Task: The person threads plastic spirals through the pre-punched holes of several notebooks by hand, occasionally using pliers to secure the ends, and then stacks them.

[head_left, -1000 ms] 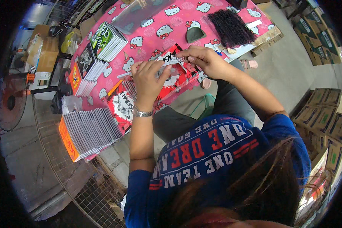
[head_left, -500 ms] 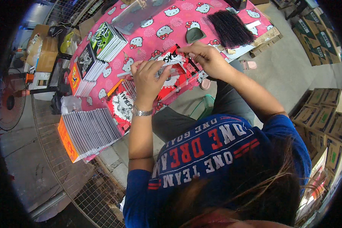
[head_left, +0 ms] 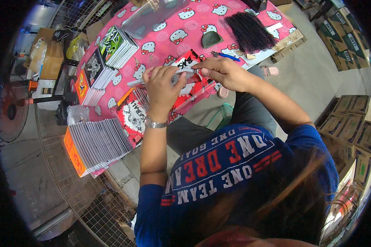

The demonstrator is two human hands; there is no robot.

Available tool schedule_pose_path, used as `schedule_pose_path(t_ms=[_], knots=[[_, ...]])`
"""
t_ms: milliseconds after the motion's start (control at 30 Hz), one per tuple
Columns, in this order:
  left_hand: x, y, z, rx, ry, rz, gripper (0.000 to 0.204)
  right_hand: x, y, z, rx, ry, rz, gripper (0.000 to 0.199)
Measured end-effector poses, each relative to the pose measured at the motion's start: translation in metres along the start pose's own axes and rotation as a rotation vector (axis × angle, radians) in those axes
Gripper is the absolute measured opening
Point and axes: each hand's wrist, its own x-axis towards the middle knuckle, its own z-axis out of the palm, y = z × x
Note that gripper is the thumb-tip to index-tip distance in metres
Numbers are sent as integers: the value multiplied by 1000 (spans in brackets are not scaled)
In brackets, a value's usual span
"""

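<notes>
My left hand [head_left: 163, 88]: fingers half-curled, can't tell grip.
My right hand [head_left: 224, 74]: thumb and forefinger nearly meeting, can't tell hold.
Red booklet [head_left: 184, 92]: upper centre, under my hands.
Black coils [head_left: 251, 33]: upper right.

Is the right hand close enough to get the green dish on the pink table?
Probably yes. The green dish sits just beyond the right hand. A blue tool shows partly between them, but it looks easy to reach over. That hand is busy at the red notebook, though.
</notes>
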Motion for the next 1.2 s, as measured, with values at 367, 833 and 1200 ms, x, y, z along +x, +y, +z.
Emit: schedule_pose_path(t_ms=[367,833,1200], knots=[[7,24,7,43,-105,57,24,16,-20,-6,-218,-51,158,40],[6,13,8,4,-126,101,20,79,198,-45,-847,-170,310,47],[-20,12,1,158,-8,-248,37,71,200,-29,-707,13,-71,55]])
